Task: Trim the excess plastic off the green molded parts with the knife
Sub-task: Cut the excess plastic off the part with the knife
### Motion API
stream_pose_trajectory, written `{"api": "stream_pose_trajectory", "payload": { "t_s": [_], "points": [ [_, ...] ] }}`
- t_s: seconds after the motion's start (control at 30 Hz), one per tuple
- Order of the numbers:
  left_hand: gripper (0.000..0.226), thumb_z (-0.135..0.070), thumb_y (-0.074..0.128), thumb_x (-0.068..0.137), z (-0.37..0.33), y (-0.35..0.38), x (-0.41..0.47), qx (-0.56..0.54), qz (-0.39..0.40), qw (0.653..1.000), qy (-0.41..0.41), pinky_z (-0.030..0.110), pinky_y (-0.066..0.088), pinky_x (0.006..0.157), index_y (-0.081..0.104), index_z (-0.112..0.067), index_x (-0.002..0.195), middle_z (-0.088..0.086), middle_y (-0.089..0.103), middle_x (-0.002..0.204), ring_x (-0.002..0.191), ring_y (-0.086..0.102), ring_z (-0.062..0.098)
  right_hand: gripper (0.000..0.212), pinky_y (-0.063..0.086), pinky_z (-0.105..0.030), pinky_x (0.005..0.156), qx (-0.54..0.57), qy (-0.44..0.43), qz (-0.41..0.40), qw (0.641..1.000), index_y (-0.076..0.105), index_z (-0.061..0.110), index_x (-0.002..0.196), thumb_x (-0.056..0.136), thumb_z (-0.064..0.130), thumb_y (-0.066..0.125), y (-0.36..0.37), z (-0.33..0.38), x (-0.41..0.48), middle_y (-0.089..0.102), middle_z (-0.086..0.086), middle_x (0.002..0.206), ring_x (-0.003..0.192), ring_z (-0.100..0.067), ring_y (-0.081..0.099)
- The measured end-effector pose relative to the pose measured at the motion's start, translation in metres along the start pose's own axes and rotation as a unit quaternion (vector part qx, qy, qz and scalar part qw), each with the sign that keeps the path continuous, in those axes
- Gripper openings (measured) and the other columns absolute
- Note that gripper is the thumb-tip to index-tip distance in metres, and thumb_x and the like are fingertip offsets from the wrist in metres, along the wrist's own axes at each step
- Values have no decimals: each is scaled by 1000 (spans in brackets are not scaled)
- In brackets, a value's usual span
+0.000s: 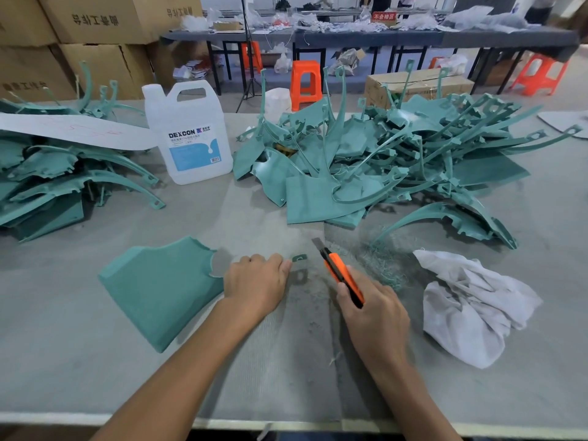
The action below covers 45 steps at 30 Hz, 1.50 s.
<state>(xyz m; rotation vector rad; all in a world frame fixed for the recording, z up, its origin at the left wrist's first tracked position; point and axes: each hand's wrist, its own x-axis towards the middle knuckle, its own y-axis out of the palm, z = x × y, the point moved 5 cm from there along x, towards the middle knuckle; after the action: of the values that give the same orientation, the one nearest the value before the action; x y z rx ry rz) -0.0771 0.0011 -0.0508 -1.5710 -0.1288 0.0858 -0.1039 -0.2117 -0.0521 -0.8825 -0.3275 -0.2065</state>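
A white plastic jug with a handle and a blue-and-white DEXCON label point(191, 135) stands upright on the grey worktop point(286, 361). A crumpled white cloth point(471, 307) lies near the right edge. A long flat white strip point(73, 130) lies at the left, its end just beside the jug. Stacked brown cardboard boxes with printed characters point(95, 20) rise behind it. Farther back are orange plastic stools point(305, 81), a black tripod point(249, 81), another brown cardboard box point(420, 85), and long grey tables point(366, 38) carrying a red sign point(384, 16).
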Motion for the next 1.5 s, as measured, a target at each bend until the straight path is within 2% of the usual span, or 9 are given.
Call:
{"api": "stream_pose_trajectory", "payload": {
  "t_s": [0.27,0.43,0.57,0.7,0.93,1.03,1.17,1.3,1.5],
  "points": [
    [35,-42,44,105,-3,-35,-4,-145,-118,980,62,40,41,92,62,-20,124,6,58,120,108,53,30,42,52,-40,90,116,59,-35,991,65,25,134,95,39,63,-11,-5,1,74,0,113,103,-23,67],
    [39,-52,62,93,58,-70,-20,-184,-272,944,-25,39,39,90,76,-20,73,2,69,112,100,58,29,42,51,-43,91,148,91,-43,984,63,23,136,96,38,62,-13,-6,1,74,-1,107,99,-24,66],
    [38,-47,49,98,120,-66,-27,-252,-200,941,-102,41,42,99,72,-21,114,4,67,123,114,59,28,35,52,-42,83,154,86,-30,984,66,23,130,97,36,61,-14,-3,1,71,3,92,86,-21,64],
    [73,-40,74,84,175,-32,-39,-229,67,959,-153,45,36,113,42,-31,149,2,45,153,139,42,26,34,51,-39,83,155,89,-21,984,65,24,130,98,35,62,-15,-3,1,71,4,94,86,-19,64],
    [55,-75,70,71,190,-27,-52,-137,110,960,-220,39,47,91,62,-37,109,-7,67,112,111,61,24,33,53,-38,77,179,101,-14,979,65,27,128,99,39,59,-16,-3,-1,68,9,86,78,-13,62],
    [33,-45,74,88,170,-29,-48,-390,42,895,-214,32,54,59,69,-13,80,4,75,78,70,71,21,31,53,-38,80,186,99,-26,977,66,28,127,98,37,60,-17,-2,-1,69,12,89,82,-12,64],
    [20,-21,59,101,116,-15,-39,-624,28,744,-238,39,57,77,70,-5,95,23,74,100,78,71,26,30,53,-41,78,194,107,-36,975,66,29,125,98,38,58,-16,-4,0,68,11,86,78,-15,62],
    [24,-20,64,98,60,5,-41,-680,93,687,-239,33,61,68,71,3,99,16,77,90,77,75,25,28,49,-36,69,193,95,-33,976,61,36,123,97,43,58,-15,-6,-1,65,14,81,70,-7,59],
    [54,-69,58,83,30,-1,-56,-254,-31,958,-130,35,41,68,38,-36,121,-9,57,88,91,65,29,31,48,-31,71,80,-41,91,992,53,46,123,93,51,60,-17,10,-5,65,17,96,86,-9,62]
  ]
}}
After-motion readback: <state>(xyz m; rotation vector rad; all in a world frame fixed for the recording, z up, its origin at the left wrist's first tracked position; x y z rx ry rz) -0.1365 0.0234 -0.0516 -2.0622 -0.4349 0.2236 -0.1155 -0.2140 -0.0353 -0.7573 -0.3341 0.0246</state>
